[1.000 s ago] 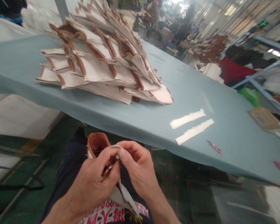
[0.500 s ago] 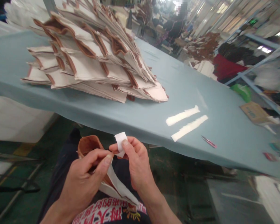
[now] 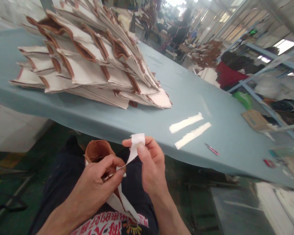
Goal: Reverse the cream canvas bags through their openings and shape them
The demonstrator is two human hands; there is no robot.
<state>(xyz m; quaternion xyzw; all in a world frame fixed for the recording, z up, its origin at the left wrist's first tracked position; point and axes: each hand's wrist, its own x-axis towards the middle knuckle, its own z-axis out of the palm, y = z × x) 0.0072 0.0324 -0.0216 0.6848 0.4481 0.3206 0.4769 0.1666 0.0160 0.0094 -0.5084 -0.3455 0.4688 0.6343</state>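
Observation:
On my lap is a sewn piece of brown and off-white material (image 3: 96, 148), its brown tube-like end open toward the table. My left hand (image 3: 98, 179) is closed on its edge, thumb and forefinger pinched together. Between the thumb and fingers of my right hand (image 3: 152, 166) is a white fabric strip (image 3: 138, 139). The strip runs down, narrowing and twisted, to the left fingertips. What exactly those fingertips grip is partly hidden.
A big stack of similar brown-and-white pieces (image 3: 88, 65) covers the left of the blue-green table (image 3: 159, 120). Two white strips (image 3: 186, 123) and pink-handled thread snips (image 3: 212, 149) lie to the right, with a cardboard box (image 3: 254, 119) farther off. A person (image 3: 178, 32) is in the background.
My right hand has moved slightly up and right, and more of the white strip now shows stretched between the hands. The view has shifted a little to the right.

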